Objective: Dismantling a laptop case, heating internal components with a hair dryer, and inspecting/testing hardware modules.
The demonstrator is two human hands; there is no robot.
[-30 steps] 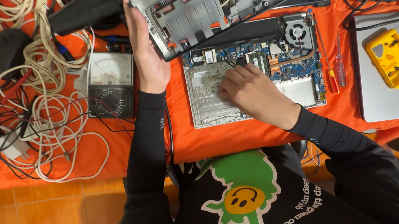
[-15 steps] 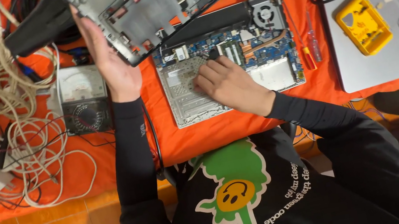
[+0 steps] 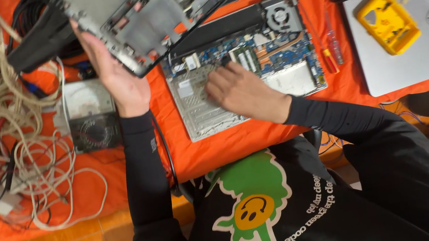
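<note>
Right hand (image 3: 241, 89) flat on open laptop base (image 3: 241, 69), fingers spread over board, gripping nothing. Left hand (image 3: 118, 75) clasps lifted cover (image 3: 149, 14) by edge, tilted above base. Best keep cover steady, clear of board; press lightly. Beyond fingers: white label (image 3: 184, 89) on base; yellow case (image 3: 387, 22) on closed laptop (image 3: 419, 49), far right.

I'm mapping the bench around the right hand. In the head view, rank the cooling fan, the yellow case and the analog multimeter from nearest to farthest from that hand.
From the right hand:
1. Cooling fan, just up and to the right, inside the opened laptop.
2. Analog multimeter, off to the left, past the left hand.
3. Yellow case, far right, lying on the closed grey laptop.
</note>
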